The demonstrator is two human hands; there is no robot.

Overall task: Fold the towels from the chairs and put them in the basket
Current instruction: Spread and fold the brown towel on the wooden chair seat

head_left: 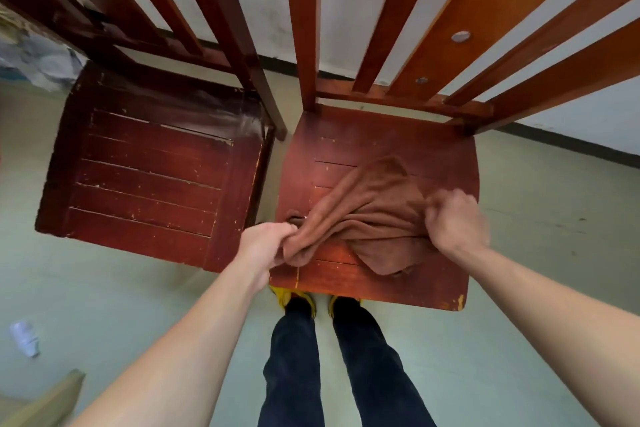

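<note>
On the right-hand chair's seat (381, 135) lies the brown towel (374, 215), bunched. The left hand (265, 243) is fisted on its near-left corner and the right hand (453, 222) pinches its right edge, likely to spread it for folding. No basket shows.

both hands, left hand (268, 241) and blurred right hand (453, 220), apparently grip a brown towel (367, 215) on the right chair (446, 152).

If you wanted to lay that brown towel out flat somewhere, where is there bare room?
The left chair seat is bare. On the right chair seat, only the back strip near the slats is free; the brown towel, left hand and right hand crowd the front.
</note>
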